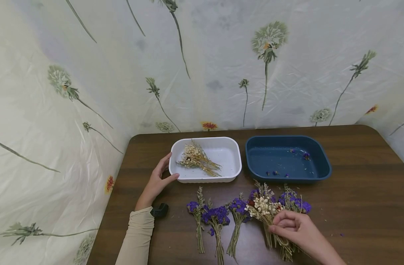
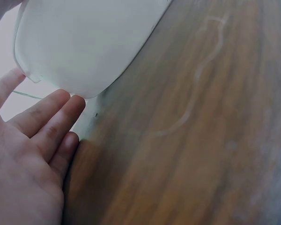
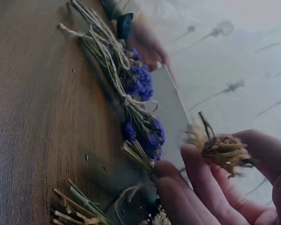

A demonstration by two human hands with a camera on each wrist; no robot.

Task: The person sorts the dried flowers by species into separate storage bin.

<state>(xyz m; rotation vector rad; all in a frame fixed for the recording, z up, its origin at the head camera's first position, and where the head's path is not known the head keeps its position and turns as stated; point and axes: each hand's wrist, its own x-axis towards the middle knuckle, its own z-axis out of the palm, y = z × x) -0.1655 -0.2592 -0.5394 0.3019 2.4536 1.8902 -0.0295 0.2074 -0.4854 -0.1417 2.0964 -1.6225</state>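
- Cream-white dried flowers (image 1: 197, 159) already lie in the white tray (image 1: 233, 162); the blue tray (image 1: 321, 165) beside it holds only a few loose purple petals.
- Left hand (image 1: 156, 182): fingers straight and slightly spread, resting against the white tray's left end, thumb at its near corner; it steadies the tray and grips nothing.
- Right hand (image 1: 296, 227): fingers curled round the stems of a cream-white sprig (image 1: 264, 207) within the mixed pile on the wooden table (image 1: 361, 206). The wrist view is blurred, so how tight the pinch is remains uncertain.
- Purple statice bunches (image 1: 216, 217) lie in a row on the table, between the hands and near the trays.
- Step judged in hand: sorting by colour, with a white sprig being separated from the purple ones.
- Next move calls for lifting that sprig free without dragging its neighbours, then carrying it to the white tray.
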